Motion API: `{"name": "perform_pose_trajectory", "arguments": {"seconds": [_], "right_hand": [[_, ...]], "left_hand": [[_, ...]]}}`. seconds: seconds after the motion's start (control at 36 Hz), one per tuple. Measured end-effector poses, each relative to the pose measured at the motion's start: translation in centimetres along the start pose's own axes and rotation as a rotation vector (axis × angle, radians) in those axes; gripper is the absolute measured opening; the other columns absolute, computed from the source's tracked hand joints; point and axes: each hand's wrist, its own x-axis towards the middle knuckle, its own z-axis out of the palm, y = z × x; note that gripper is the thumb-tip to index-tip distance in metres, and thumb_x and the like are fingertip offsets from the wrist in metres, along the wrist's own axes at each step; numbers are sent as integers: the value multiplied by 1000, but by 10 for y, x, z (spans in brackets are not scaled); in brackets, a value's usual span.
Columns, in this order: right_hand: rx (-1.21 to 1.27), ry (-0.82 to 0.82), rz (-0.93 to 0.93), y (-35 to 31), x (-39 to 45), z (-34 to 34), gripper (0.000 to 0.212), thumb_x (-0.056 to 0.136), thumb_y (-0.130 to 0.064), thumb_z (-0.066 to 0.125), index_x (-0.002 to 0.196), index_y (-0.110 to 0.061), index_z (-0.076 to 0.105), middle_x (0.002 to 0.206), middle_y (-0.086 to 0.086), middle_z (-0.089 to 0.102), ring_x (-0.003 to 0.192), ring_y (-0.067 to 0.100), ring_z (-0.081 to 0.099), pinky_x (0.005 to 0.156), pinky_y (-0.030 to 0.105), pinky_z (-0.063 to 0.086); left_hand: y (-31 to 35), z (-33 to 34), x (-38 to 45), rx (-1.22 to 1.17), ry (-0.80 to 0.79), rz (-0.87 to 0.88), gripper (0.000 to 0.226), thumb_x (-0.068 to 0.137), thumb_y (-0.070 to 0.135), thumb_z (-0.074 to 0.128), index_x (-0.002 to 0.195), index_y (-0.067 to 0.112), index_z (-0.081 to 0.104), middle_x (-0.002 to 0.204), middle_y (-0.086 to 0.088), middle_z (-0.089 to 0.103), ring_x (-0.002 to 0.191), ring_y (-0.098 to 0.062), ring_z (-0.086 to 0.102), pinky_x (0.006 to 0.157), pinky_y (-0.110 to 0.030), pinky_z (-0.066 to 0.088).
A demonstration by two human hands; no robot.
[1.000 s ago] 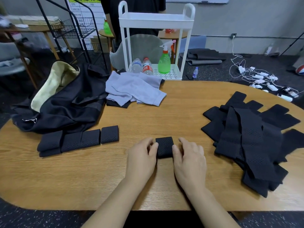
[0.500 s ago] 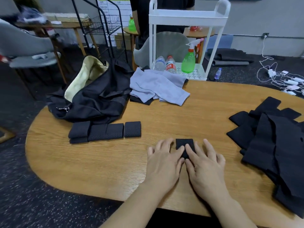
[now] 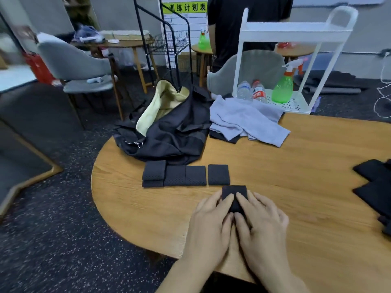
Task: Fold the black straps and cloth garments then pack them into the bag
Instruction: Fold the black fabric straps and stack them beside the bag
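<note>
As before under both hands, folded strap (image 3: 234, 192) nearer folded row (image 3: 186, 175)

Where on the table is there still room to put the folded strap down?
Bare wood lies right of the row of folded straps, between the grey cloth and the unfolded strap pile. More lies left of the left hand, toward the table edge. It is crowded at the black bag and the row.

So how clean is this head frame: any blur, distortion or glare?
Head view: wide-angle bending curves the table edge and white cart; motion smear softens the unfolded straps at the right edge; hands and folded strap fairly sharp; lighting even, no glare.
</note>
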Motion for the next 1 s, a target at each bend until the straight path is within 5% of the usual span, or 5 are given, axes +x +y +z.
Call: {"name": "perform_pose_trajectory", "arguments": {"seconds": [0.17,0.39,0.69,0.81,1.0], "right_hand": [[10,2,-79,-51,35,25,40,88,-33,41,118,-23,66,121,-2,67,116,21,53,89,35,26],[-14,-124,-70,-95,69,70,43,90,-37,32,119,-28,63,120,-7,65,118,20,50,90,39,28],[-189,-102,-121,-104,65,94,41,87,-34,36,114,-25,66,122,0,65,117,23,50,92,42,30],[-242,-72,-279,-100,62,96,34,86,-25,59,120,-22,64,129,1,63,123,26,49,96,46,33],[-338,-123,-257,-97,67,101,38,73,-24,79,109,-21,71,118,1,69,119,30,57,94,48,31]], "left_hand": [[-37,-46,18,144,112,-8,43,92,35,43,126,19,66,130,-6,62,114,-19,54,100,-29,40],[-85,-84,42,366,156,4,36,91,35,45,120,29,65,130,3,62,113,-16,53,90,-30,20],[-122,-80,36,264,83,-40,39,95,37,46,129,29,61,149,1,46,140,-17,31,108,-34,14],[-130,-82,35,169,63,-51,43,94,24,56,137,24,56,146,3,49,140,-15,35,113,-45,29],[-136,-79,35,155,67,-37,43,94,11,61,135,27,58,144,6,51,140,-8,30,117,-39,13]]}}
